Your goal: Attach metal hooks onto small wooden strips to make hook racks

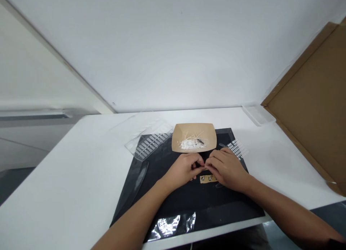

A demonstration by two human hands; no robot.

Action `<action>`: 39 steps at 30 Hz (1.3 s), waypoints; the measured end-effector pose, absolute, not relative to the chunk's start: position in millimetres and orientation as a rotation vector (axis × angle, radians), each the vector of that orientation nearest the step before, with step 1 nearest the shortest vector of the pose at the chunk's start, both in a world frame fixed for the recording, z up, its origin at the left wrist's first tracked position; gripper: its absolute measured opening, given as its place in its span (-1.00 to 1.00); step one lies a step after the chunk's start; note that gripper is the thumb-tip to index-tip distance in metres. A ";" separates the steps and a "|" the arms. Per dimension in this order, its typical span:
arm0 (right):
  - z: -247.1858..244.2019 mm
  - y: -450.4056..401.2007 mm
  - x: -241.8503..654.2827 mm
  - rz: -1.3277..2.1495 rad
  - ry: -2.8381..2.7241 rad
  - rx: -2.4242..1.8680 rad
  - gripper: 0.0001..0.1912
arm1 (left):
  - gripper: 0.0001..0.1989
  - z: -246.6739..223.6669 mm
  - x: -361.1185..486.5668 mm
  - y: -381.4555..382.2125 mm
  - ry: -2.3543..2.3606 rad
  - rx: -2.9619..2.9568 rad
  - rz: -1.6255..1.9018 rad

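My left hand (190,167) and my right hand (223,166) meet over the black mat (175,206), fingertips pinched together. Whatever lies between the fingertips is too small to make out. Just below them, a tan strip (205,179) with small shiny round pieces on it rests on the mat, its right end partly covered by my right hand. Behind the hands stands a brown paper tray (194,129) holding a white crumpled heap, thin pale sticks and a dark bit. A sheet of small white stickers (238,149) lies beside my right hand.
A clear plastic tray with rows of nail-shaped pieces (152,143) overlaps the mat's back left corner. At the back right are a translucent container (258,114) and a large cardboard box (313,109). Clear shiny plastic (167,225) lies at the mat's front edge.
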State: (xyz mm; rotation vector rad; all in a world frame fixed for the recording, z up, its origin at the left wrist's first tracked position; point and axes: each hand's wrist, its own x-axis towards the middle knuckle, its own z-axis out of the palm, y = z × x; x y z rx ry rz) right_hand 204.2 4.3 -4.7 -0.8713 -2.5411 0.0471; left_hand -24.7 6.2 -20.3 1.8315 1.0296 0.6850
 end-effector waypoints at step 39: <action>4.1 8.6 217.8 0.179 -2.400 -0.796 -0.83 | -0.91 -15.8 -26.3 8.1 0.933 2.111 0.750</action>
